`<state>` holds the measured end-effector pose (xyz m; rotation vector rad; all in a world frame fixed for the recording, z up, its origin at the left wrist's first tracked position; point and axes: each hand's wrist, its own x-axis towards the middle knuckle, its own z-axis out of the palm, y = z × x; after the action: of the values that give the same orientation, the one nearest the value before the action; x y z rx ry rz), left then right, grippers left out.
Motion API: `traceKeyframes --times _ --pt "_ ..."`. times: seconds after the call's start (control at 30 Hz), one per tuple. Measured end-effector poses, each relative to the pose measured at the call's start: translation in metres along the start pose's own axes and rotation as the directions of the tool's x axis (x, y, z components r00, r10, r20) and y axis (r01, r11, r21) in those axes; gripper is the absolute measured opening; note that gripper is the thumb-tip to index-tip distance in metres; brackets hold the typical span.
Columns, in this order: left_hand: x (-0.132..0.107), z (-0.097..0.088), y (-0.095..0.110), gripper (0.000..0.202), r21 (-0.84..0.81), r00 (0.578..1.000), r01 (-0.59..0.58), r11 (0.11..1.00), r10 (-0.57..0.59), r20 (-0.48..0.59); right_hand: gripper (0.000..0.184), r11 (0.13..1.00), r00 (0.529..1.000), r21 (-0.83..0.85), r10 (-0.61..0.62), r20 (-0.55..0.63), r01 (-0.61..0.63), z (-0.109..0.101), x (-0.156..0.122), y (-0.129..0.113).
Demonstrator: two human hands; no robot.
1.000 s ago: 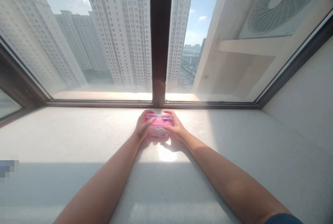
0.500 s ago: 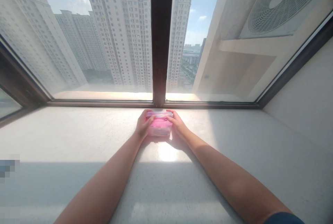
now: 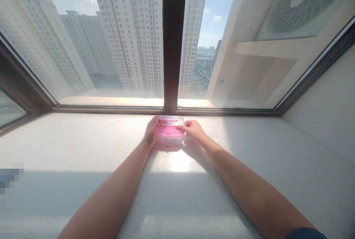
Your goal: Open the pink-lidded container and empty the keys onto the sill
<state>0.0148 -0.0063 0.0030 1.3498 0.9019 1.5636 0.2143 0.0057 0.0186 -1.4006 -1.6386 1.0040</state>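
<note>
No writing legible anywhere. Pink box (image 3: 169, 131) between left hand (image 3: 151, 135) and right hand (image 3: 194, 130): no readable label. Fan unit (image 3: 299, 6) outside, up and right of the right hand: no legible brand. Pixelled patch (image 3: 9, 178) far left of the left hand: unreadable.

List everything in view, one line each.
clear lidded plastic box with pink inside: one, clear-pink, on the sill before the frame post
pale speckled stone windowsill: one, off-white, foreground
dark brown window frame: one, brown, behind sill
tall tower blocks: several, beige, outside the glass
air-conditioner fan unit: one, grey-white, outside, top right
plain wall: one, white, right
left hand: one, grips the box's left side
right hand: one, fingertips pinch its right rim
</note>
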Motion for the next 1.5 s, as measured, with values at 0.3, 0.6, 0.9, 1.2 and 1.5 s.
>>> traceKeyframes --times 0.3,0.6,0.9,1.2,1.5 --pt "0.002 -0.004 -0.003 0.037 -0.039 0.999 0.019 0.999 -0.021 -0.040 0.044 0.990 0.988 -0.139 0.002 0.156 0.020 -0.010 -0.001 -0.004" --pt "0.003 -0.003 -0.003 0.039 0.026 0.995 0.029 0.999 -0.026 -0.091 0.043 0.964 0.982 -0.252 -0.045 0.181 0.091 -0.016 -0.001 -0.010" --pt "0.003 -0.004 -0.002 0.039 0.072 0.994 0.023 0.997 -0.015 -0.110 0.040 0.800 0.962 -0.534 -0.238 0.138 0.274 -0.015 -0.003 -0.012" --pt "0.003 -0.007 -0.005 0.038 0.162 0.984 -0.041 0.986 0.068 -0.162 0.029 0.508 0.959 -0.826 -0.254 0.126 0.243 -0.007 -0.018 -0.027" --pt "0.001 -0.005 0.000 0.037 0.184 0.980 -0.075 0.980 0.107 -0.171 0.022 0.492 0.935 -0.822 -0.329 0.131 0.288 -0.006 -0.021 -0.029"
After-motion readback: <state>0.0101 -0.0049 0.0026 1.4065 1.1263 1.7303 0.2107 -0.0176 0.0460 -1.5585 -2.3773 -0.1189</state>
